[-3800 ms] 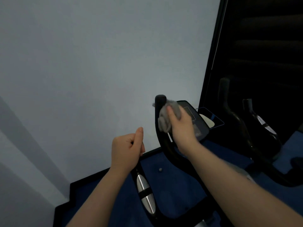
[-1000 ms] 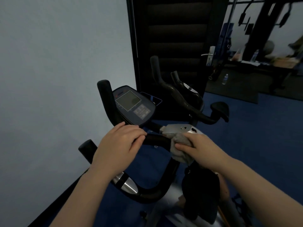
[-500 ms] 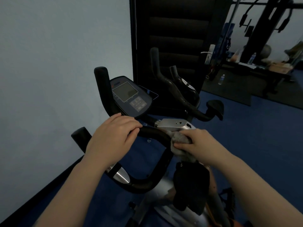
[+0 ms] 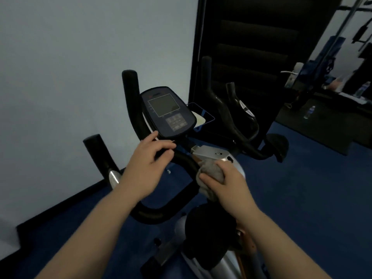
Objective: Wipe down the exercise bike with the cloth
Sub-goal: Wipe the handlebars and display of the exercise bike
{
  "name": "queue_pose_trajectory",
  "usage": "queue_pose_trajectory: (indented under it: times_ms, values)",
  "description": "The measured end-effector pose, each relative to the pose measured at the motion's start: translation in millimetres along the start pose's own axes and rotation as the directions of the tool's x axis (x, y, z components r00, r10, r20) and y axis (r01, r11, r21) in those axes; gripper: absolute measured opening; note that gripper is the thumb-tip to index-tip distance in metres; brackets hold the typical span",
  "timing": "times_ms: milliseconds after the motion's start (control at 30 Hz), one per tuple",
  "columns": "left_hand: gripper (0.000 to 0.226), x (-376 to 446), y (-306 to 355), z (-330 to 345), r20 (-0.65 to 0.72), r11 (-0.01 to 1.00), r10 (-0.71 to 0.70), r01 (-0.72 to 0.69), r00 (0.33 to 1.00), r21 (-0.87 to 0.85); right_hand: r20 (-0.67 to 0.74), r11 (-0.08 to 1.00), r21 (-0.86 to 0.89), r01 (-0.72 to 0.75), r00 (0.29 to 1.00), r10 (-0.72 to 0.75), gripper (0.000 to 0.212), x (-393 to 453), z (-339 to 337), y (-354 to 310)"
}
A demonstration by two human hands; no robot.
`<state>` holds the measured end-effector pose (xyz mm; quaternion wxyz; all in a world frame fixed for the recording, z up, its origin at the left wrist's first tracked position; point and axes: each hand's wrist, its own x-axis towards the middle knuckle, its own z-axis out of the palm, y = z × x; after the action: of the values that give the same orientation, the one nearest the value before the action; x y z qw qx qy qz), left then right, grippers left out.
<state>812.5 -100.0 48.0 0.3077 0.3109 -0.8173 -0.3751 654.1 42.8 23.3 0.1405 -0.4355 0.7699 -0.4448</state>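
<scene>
The exercise bike has black handlebars (image 4: 130,101) and a dark console (image 4: 168,112) with a grey screen and keypad. My right hand (image 4: 227,182) grips a grey cloth (image 4: 211,171) bunched against the handlebar bend, just below the silver clamp plate (image 4: 211,153). My left hand (image 4: 148,166) hovers over the handlebar below the console, its fingers loosely bent and lifted off the bar, holding nothing. The black seat (image 4: 211,234) sits below my right wrist.
A pale wall (image 4: 70,67) stands close on the left, with blue floor (image 4: 302,198) around the bike. A dark mirrored door panel (image 4: 241,47) behind reflects the handlebars. Gym equipment and a water bottle (image 4: 309,112) show at the far right.
My left hand has let go of the handlebar and lifted, its fingers spreading. My right hand with the cloth stays at the bend near the clamp. The view has shifted slightly.
</scene>
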Motion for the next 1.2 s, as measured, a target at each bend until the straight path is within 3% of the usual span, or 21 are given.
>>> queue_pose_trajectory:
  times_ms: [67,167,200,300,433,500,600,767,867,933,1033,1100,1200]
  values:
    - [0.022,-13.1,7.2,17.8,-0.064,0.998,-0.044,0.041,0.997,-0.048,0.044,0.998,0.060,-0.012,0.999,0.010,0.010,-5.7,-2.8,9.4]
    - [0.028,-32.3,15.1,33.7,-0.204,0.981,-0.113,0.077,0.972,-0.176,0.203,1.000,-0.005,0.006,0.979,-0.004,0.009,-1.8,-25.7,23.2]
    - [0.029,-39.8,18.3,40.0,-0.218,0.977,-0.126,0.084,0.968,-0.195,0.185,0.999,-0.023,0.035,0.982,-0.030,0.008,2.4,-28.6,24.7]
    - [0.028,-62.5,29.5,68.0,-0.173,0.985,-0.136,0.115,0.975,-0.129,0.009,0.988,-0.036,0.153,0.988,-0.152,0.014,14.7,-15.6,20.3]
    - [0.029,-71.0,30.2,85.1,-0.196,0.984,-0.165,0.174,0.967,0.029,0.141,0.992,0.057,0.117,0.982,-0.124,0.019,12.4,-2.0,22.4]
    - [0.031,-70.7,29.4,82.4,-0.212,0.978,-0.151,0.177,0.966,0.111,0.212,0.970,-0.033,0.242,0.950,-0.229,0.014,16.1,-14.9,29.8]
    - [0.031,-72.7,28.0,82.3,-0.253,0.973,-0.188,0.215,0.949,0.082,0.332,0.916,-0.138,0.376,0.889,-0.315,0.016,32.5,-26.4,28.2]
    - [0.028,-77.0,25.8,88.4,-0.323,0.963,-0.248,0.268,0.914,0.018,0.220,0.939,-0.088,0.332,0.926,-0.306,0.009,23.3,-12.4,26.9]
    - [0.028,-78.4,26.2,89.2,-0.318,0.955,-0.291,0.295,0.902,-0.036,0.283,0.901,-0.133,0.413,0.887,-0.365,0.010,18.4,-19.2,34.7]
    - [0.028,-78.3,25.8,87.9,-0.331,0.951,-0.308,0.302,0.892,-0.070,0.328,0.922,-0.087,0.378,0.885,-0.332,0.011,29.7,-25.8,28.7]
    - [0.028,-80.8,26.1,90.1,-0.435,0.958,-0.283,0.274,0.855,-0.086,0.287,0.926,0.184,0.328,0.884,-0.370,0.012,36.5,-27.7,12.0]
    - [0.026,-88.7,26.5,87.9,-0.517,0.969,-0.203,0.247,0.832,0.017,0.384,0.891,0.305,0.337,0.812,-0.439,0.034,32.4,-19.7,5.5]
    - [0.028,-107.6,16.8,67.1,-0.579,0.960,-0.010,0.170,0.816,0.223,0.569,0.856,0.174,0.486,0.660,-0.490,0.042,30.5,-4.8,5.2]
